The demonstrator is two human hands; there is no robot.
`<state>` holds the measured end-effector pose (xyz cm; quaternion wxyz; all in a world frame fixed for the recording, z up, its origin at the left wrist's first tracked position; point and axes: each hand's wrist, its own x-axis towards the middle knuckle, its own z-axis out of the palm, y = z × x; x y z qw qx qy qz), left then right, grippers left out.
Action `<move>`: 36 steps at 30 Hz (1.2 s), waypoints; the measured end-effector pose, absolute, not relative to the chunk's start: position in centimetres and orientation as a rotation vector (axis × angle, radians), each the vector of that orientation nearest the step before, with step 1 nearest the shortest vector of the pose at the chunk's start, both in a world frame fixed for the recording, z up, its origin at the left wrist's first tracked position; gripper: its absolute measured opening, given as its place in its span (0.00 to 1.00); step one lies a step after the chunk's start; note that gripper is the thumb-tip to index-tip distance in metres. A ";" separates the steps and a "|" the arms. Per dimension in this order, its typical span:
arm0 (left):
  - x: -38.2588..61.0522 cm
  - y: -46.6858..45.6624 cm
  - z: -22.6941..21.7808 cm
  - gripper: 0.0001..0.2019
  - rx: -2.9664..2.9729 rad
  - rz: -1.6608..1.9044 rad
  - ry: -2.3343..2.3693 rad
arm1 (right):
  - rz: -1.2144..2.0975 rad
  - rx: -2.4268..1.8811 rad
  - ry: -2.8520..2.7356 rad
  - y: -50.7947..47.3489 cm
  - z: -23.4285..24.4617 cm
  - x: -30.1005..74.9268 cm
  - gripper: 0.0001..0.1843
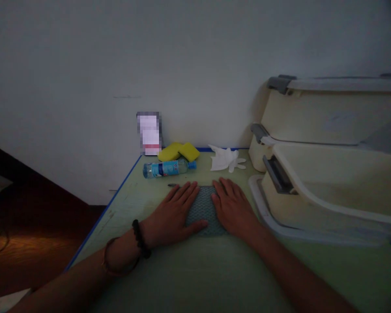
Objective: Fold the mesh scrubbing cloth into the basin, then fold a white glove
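Note:
A grey-green textured cloth (204, 208) lies flat on the table (182, 274), its weave showing between my hands. My left hand (179, 213) rests palm down over the cloth's left side, fingers stretched forward and thumb out across it. On the right edge of the cloth lies my right hand (233, 206), also palm down with fingers extended. Part of the cloth is hidden beneath both hands. A small dark object (172, 185), too small to name, sits just beyond my left fingertips.
Behind the hands lie a plastic bottle (169, 168) on its side, yellow sponge-like pieces (179, 152) and a white glove (226, 159). A phone (149, 134) leans against the wall. Cream plastic bins (299, 213) with grey handles stand at the right. Blue tape (117, 191) edges the table.

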<state>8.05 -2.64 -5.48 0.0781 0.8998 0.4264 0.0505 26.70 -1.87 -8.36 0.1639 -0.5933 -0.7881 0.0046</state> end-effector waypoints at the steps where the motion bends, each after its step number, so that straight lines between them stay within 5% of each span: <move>1: 7.9 -2.4 -5.5 0.38 2.685 0.142 1.289 | 0.009 -1.715 -2.256 -1.7 -8.4 26.9 0.25; 17: 6.9 -3.0 -3.2 0.29 2.694 0.217 0.829 | 0.039 -1.733 -2.123 -0.5 -7.4 26.8 0.21; 25: 5.8 -0.5 -4.7 0.26 2.670 0.269 1.109 | 0.312 -1.268 -2.258 -0.8 -6.1 27.7 0.19; 29: 5.4 -0.2 -4.9 0.30 2.671 0.249 1.124 | 0.448 -1.216 -2.416 -1.2 -6.0 28.0 0.26; 36: 5.7 -0.5 -4.7 0.28 2.618 0.402 1.115 | 0.282 -1.184 -2.326 -0.4 -5.6 27.3 0.12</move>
